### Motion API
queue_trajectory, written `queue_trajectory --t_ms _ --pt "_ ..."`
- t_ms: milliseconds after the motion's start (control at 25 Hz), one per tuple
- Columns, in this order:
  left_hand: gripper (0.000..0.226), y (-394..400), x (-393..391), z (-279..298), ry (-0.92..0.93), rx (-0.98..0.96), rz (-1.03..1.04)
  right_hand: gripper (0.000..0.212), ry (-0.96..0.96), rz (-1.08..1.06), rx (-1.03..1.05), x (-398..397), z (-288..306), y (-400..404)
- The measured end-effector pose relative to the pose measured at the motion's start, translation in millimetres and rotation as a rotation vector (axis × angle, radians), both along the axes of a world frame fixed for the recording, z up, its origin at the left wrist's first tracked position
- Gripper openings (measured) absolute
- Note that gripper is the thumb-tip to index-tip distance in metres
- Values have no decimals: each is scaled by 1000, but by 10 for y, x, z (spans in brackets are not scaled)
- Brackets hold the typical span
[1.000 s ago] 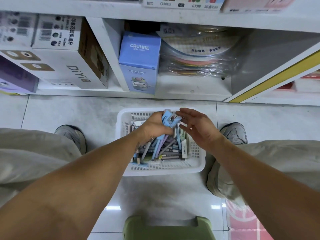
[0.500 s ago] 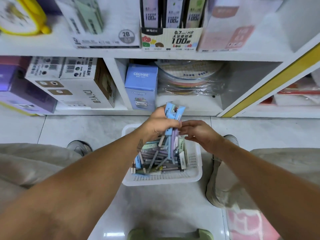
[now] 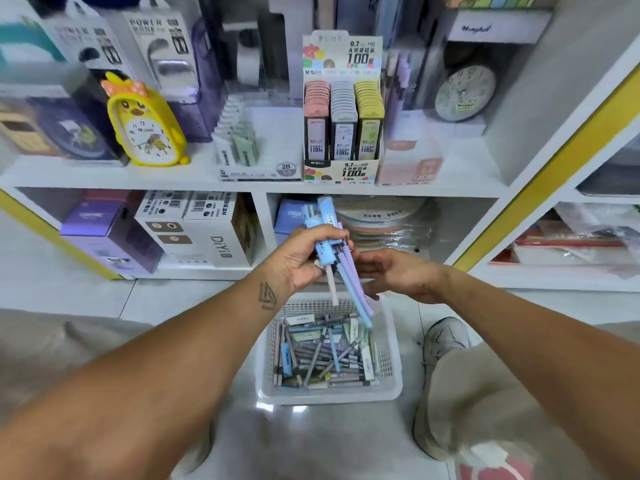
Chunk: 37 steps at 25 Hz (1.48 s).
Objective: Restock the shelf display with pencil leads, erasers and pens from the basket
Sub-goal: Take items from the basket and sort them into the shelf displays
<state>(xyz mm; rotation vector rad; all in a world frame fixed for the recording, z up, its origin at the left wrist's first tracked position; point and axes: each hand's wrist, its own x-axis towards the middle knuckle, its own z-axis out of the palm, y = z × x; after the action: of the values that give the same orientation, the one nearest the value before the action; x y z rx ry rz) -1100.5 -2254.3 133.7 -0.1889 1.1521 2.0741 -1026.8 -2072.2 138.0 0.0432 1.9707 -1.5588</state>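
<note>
My left hand (image 3: 304, 259) grips a bundle of blue and purple pens and lead cases (image 3: 337, 254) above the white basket (image 3: 329, 393). Just right of the bundle is my right hand (image 3: 391, 271), fingertips at the pens' lower part; whether it holds one is unclear. The basket on the floor holds several more pens, erasers and lead cases. On the shelf above stands a pencil-lead display box (image 3: 343, 133) with pink, grey and yellow rows. Left of it is a white 2B eraser display box (image 3: 256, 157), partly filled.
A yellow chick clock (image 3: 145, 126) stands on the shelf at left, a pink box (image 3: 412, 164) right of the lead display, a round clock (image 3: 464, 93) behind. Cartons (image 3: 204, 230) fill the lower shelf. My knees and a shoe (image 3: 446, 337) flank the basket.
My left hand has lifted the bundle up out of the basket toward the shelf. My right hand came in beside it. The view tilted up, revealing the display shelf.
</note>
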Motion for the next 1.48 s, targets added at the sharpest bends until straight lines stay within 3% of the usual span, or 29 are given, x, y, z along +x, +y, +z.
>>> queue_trajectory --t_ms 160,440,520,680,760,840,960,1120,1320,1480 --pt "6 -17 -8 584 27 72 77 24 138 25 53 -12 448 7" --pt "7 -275 -103 1551 170 38 170 14 137 57 122 -23 1104 60" --pt "5 -379 -166 1789 165 31 222 25 147 -3 61 -30 1236 56" --pt "10 -545 -294 2134 141 -13 278 78 194 -92 -89 -120 1568 46" --pt "7 -576 -365 2220 124 -32 288 87 229 -119 -106 -218 1729 31" --pt "8 -559 -424 2259 117 -43 279 73 314 -183 -73 -346 1866 12" --pt "13 -448 -526 2240 94 -55 263 29 432 -333 -70 -575 2061 96" --pt "12 -257 -636 2192 45 -96 205 6 615 -536 89 -817 2235 344" --pt "13 -46 -710 2209 80 -82 132 3 784 -715 146 -1004 2289 482" --pt "12 129 -757 2213 82 -68 100 14 839 -737 375 -1080 2206 619"
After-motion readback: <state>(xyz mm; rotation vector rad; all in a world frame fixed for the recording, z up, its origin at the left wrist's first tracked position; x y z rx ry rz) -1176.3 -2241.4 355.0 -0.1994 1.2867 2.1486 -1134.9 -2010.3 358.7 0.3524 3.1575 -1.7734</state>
